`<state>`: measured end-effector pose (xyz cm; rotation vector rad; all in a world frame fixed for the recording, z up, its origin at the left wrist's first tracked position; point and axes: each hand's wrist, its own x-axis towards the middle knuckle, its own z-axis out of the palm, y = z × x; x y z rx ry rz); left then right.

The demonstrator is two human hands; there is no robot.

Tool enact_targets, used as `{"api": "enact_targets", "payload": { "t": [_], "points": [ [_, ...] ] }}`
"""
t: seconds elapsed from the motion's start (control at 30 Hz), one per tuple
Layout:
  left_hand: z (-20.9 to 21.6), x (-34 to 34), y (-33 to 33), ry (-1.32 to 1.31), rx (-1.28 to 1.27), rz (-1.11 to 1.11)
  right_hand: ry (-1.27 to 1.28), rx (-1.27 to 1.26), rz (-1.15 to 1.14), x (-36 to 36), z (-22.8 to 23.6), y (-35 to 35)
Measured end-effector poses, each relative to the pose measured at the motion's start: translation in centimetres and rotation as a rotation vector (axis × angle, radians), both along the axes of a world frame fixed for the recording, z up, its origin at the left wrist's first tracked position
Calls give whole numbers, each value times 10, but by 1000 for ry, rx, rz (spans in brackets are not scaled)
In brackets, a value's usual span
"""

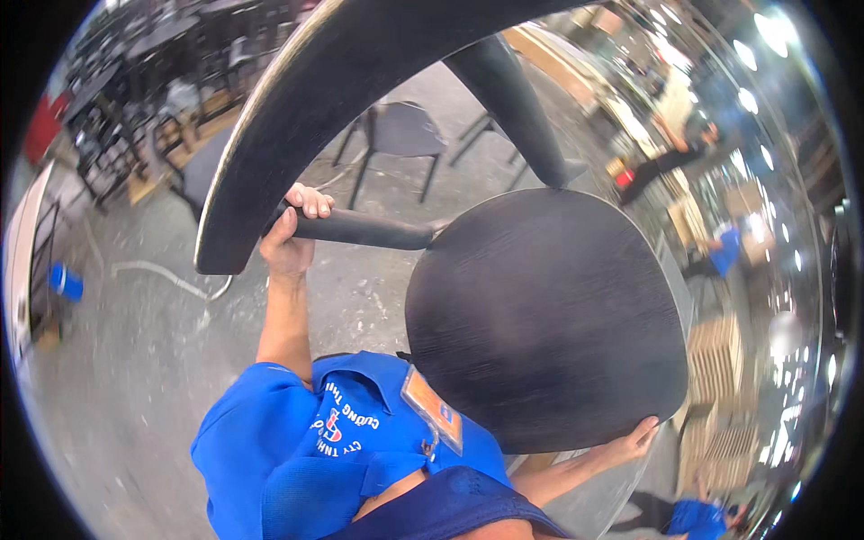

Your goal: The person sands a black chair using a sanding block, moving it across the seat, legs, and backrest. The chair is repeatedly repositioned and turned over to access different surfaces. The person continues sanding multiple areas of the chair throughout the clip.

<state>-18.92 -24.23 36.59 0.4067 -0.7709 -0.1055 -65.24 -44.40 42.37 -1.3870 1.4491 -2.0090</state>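
Observation:
A black wooden chair fills the middle of the view, tilted in front of me. Its rounded seat (544,324) shows wood grain, and its wide curved backrest (297,126) arches across the top. Two posts join backrest and seat. My left hand (295,229) is closed around the left post (369,229), close to the backrest's end. At the seat's near right edge, my right hand (630,443) grips the rim, its palm partly hidden beneath. The chair's legs are hidden by the seat.
Another dark chair (405,130) stands on the grey floor (351,297) ahead. A pale hose (171,270) lies at left, near a blue container (66,282). Stacked wooden boards (715,360) stand at right. Co-workers (720,250) are along the right side.

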Motion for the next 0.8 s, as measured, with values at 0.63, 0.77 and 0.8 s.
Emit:
{"api": "enact_targets", "payload": {
  "t": [0.63,0.77,0.8],
  "points": [
    [69,-39,216,304,331,1042,373,136,1218,425,-25,-108],
    [85,-38,275,373,486,1395,411,111,1514,559,-49,-38],
    [80,-50,279,404,517,1454,437,122,1571,580,-64,-27]
  ]
}}
